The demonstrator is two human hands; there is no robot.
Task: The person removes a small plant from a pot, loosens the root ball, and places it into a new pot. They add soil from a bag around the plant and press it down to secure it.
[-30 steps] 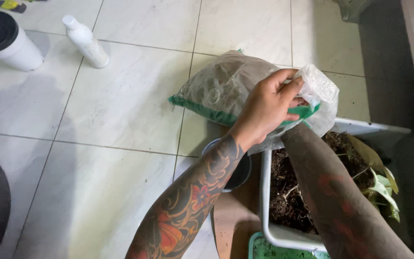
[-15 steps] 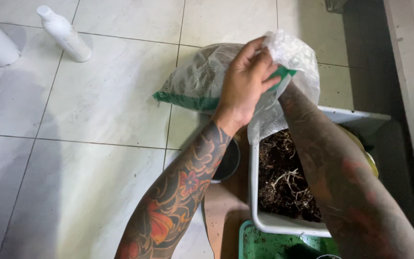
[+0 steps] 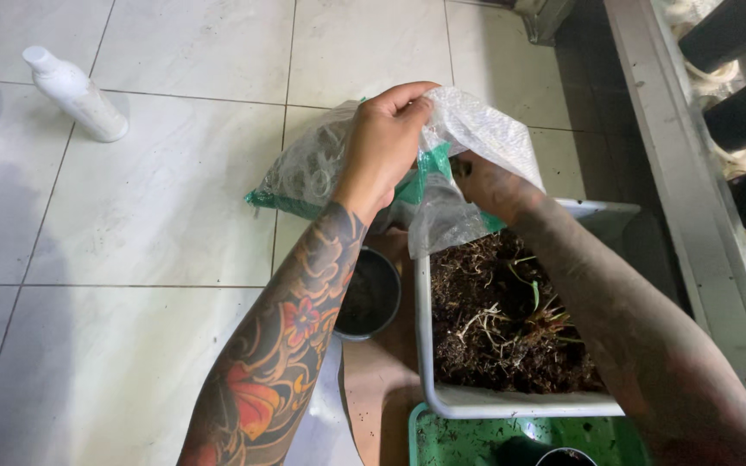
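Observation:
A clear plastic bag (image 3: 304, 168) with green trim lies on the tiled floor, its open mouth lifted toward me. My left hand (image 3: 383, 142) pinches the top edge of the bag's mouth and holds it up. My right hand (image 3: 485, 185), dusted with soil, reaches into the bag's opening; its fingers are hidden inside the plastic. Just below the bag stands a white rectangular tub (image 3: 511, 402) filled with dark soil and pale roots.
A small round dark pot (image 3: 371, 295) sits left of the tub. A green tray (image 3: 442, 436) lies at the bottom edge. A white bottle (image 3: 78, 93) lies at the upper left. A metal rail (image 3: 692, 190) runs along the right.
My left hand has shifted its hold and lifted the bag's mouth higher and wider. My right hand has gone into the opening. The view has moved closer.

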